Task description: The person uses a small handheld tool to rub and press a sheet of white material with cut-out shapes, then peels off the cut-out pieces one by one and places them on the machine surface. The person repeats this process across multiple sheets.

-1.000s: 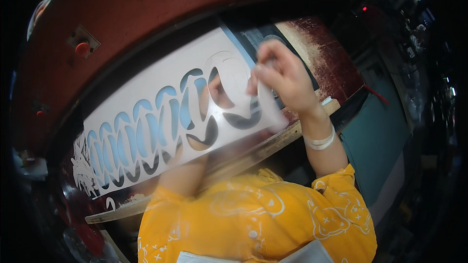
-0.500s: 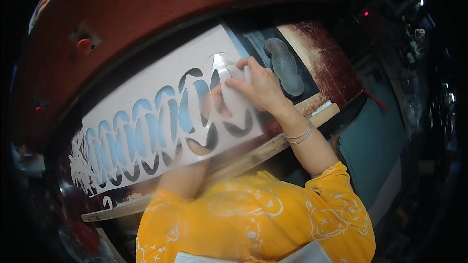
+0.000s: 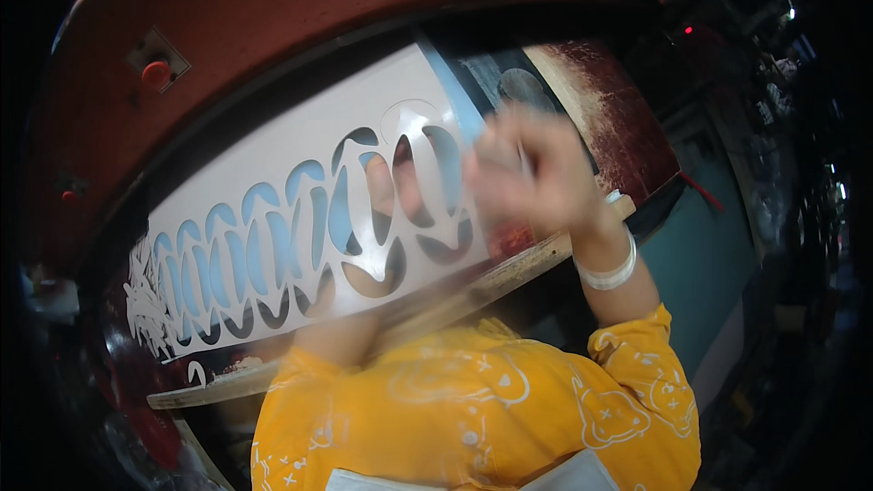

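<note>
A white sheet point(image 3: 309, 109) with rows of sole-shaped cut-outs lies slanted across the work surface. Beneath it is my left hand point(image 3: 382, 184), with parts of the fingers showing through the cut-outs near its right end. How those fingers are closed stays hidden by the sheet. My right hand point(image 3: 541, 173) is just off the sheet's right edge, smeared by motion. Whether it carries a cut piece cannot be made out. Behind it, a grey metal sole-shaped block point(image 3: 522, 85) on a dark board is mostly covered.
A red machine beam point(image 3: 300, 9) with an orange button point(image 3: 156, 75) arches across the far side. White scraps point(image 3: 148, 305) pile at the sheet's left end. A wooden rail point(image 3: 455, 305) runs along the near edge. Blue-green sheets point(image 3: 696, 264) stand at the right.
My right hand has pulled away from the sheet toward the right and now blurs. A cut-out it covered near the sheet's right end now shows open. My left hand stays under the sheet.
</note>
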Demonstrator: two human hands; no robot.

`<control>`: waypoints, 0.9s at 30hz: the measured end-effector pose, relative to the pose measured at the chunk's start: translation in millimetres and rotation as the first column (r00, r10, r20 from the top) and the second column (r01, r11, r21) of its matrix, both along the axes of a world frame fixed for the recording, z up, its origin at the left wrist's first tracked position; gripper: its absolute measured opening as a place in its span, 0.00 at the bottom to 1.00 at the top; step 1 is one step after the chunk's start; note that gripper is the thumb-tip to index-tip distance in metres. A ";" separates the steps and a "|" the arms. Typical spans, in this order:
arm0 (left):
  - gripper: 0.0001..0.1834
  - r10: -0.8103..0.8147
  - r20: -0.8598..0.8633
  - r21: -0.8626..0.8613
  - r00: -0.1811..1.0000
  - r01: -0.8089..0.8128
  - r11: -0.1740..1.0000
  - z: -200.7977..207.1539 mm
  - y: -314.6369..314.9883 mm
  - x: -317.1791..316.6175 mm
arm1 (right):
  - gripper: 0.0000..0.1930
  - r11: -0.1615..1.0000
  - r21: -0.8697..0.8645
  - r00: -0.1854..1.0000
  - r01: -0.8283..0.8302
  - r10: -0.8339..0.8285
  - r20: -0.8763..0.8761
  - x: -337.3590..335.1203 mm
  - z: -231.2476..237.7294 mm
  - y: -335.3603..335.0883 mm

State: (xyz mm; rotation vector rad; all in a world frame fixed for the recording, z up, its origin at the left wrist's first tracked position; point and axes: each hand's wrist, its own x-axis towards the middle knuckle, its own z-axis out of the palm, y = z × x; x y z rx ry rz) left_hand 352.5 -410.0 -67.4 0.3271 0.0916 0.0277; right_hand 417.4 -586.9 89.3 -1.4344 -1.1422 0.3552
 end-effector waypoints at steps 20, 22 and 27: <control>0.19 -0.670 0.264 0.883 0.694 0.107 0.458 -0.8 -99.6 -76.1 | 0.11 0.945 0.157 0.828 0.288 -0.163 -0.537 76.6 -5.6 103.1; 0.22 -0.799 -0.155 0.807 0.581 0.541 0.237 6.9 -89.0 -94.9 | 0.13 0.992 0.121 0.915 0.031 0.020 -0.402 41.9 15.4 148.4; 0.19 -0.358 0.002 0.943 0.934 0.117 0.311 45.2 43.1 -179.8 | 0.15 0.843 -0.147 0.832 -0.517 0.455 -0.316 -76.4 10.9 299.9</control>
